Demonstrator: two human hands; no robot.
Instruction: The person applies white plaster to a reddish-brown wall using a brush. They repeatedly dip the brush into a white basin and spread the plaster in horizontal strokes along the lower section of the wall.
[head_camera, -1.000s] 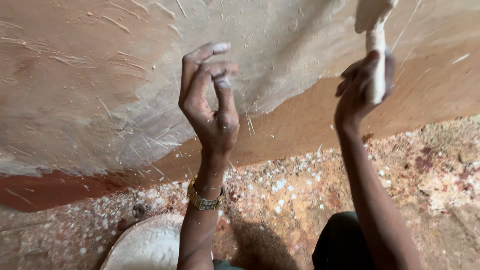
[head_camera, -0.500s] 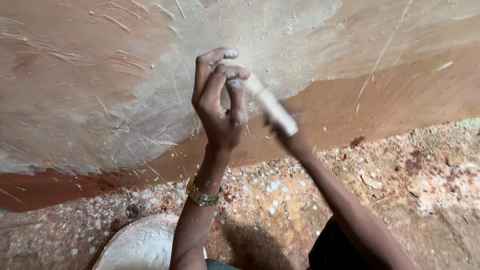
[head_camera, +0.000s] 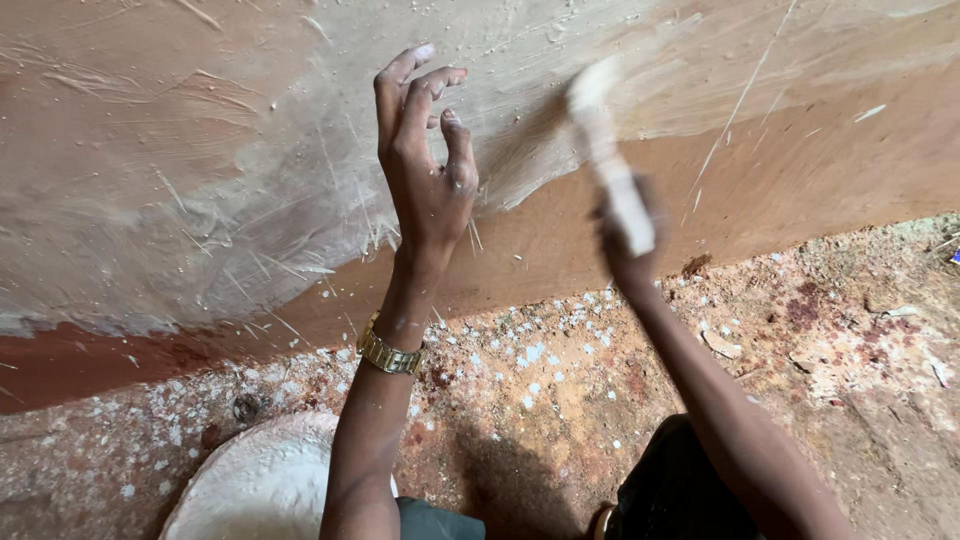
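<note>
My left hand (head_camera: 425, 165) is raised in front of a reddish-brown wall (head_camera: 800, 150), fingers apart and slightly curled, holding nothing; a gold watch (head_camera: 388, 352) is on its wrist. My right hand (head_camera: 625, 250) grips the handle of a white-coated brush (head_camera: 605, 140), blurred by motion, with its head against the wall at the edge of the whitewashed patch (head_camera: 200, 200). The white coat covers the upper left of the wall; the lower band stays bare brown.
A round white basin (head_camera: 255, 485) of whitewash sits on the ground at the lower left, below my left arm. The dirt floor (head_camera: 850, 350) along the wall's foot is speckled with white drips and small stones.
My right hand swung the brush from high at the upper right down and left near my left hand, then back out to the right. My left hand opened its fingers a little.
</note>
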